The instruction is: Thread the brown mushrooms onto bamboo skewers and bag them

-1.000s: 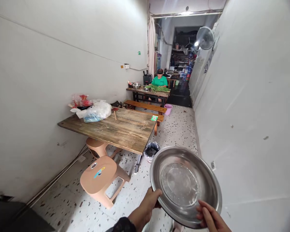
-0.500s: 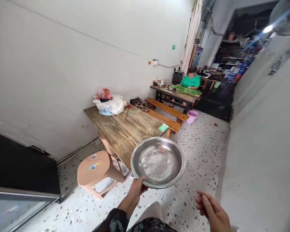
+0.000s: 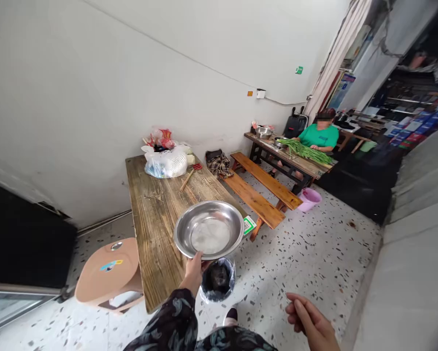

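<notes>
A stainless steel basin (image 3: 208,234) with nothing in it hangs over the front right corner of a wooden table (image 3: 156,243). My left hand (image 3: 194,273) grips its near rim, thumb on top and fingers underneath. To the lower right, apart from everything, my right hand (image 3: 310,317) has its fingers curled and its thumb against them, and I see nothing held there. Below the basin a lined trash bin (image 3: 219,280) stands on the floor, partly covered by the basin and my left hand.
Plastic bags (image 3: 167,161) and a red-headed wooden utensil (image 3: 189,178) lie on the table. A pink stool (image 3: 109,268) stands at left. Wooden benches (image 3: 258,183) and a pink bucket (image 3: 309,200) are beyond. A person in green (image 3: 319,134) sits behind green vegetables (image 3: 306,152).
My view has turned rightward and come nearer the table. The basin, still in my left hand, is now over the table corner. The trash bin has come into view.
</notes>
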A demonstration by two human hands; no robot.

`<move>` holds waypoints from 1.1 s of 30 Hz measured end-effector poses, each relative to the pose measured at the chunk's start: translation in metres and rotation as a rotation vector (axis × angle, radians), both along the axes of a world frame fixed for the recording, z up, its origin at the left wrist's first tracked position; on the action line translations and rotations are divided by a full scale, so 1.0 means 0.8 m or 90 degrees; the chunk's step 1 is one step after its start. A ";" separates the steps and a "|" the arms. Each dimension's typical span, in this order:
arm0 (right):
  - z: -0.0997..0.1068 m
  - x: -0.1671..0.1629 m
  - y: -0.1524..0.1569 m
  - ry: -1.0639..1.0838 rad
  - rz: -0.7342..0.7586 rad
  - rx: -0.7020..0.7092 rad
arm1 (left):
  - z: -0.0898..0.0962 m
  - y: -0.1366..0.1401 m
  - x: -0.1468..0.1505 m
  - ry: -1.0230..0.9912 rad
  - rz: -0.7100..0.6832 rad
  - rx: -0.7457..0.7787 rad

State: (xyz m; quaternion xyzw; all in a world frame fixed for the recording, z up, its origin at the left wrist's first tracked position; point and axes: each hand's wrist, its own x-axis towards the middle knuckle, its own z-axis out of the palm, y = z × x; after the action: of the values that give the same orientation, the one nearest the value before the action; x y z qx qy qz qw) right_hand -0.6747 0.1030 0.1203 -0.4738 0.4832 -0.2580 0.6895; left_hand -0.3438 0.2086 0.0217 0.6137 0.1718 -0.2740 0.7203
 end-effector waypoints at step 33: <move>-0.011 0.331 -0.491 -0.087 0.775 0.033 | 0.013 -0.300 -0.005 -0.048 0.334 -0.046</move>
State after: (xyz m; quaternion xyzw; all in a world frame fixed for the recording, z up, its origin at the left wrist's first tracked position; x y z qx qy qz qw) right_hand -0.4099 -0.2900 0.1117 -0.6303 0.0864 0.1646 0.7537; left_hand -0.3477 -0.0313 0.0323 0.5318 0.2882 -0.0612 0.7940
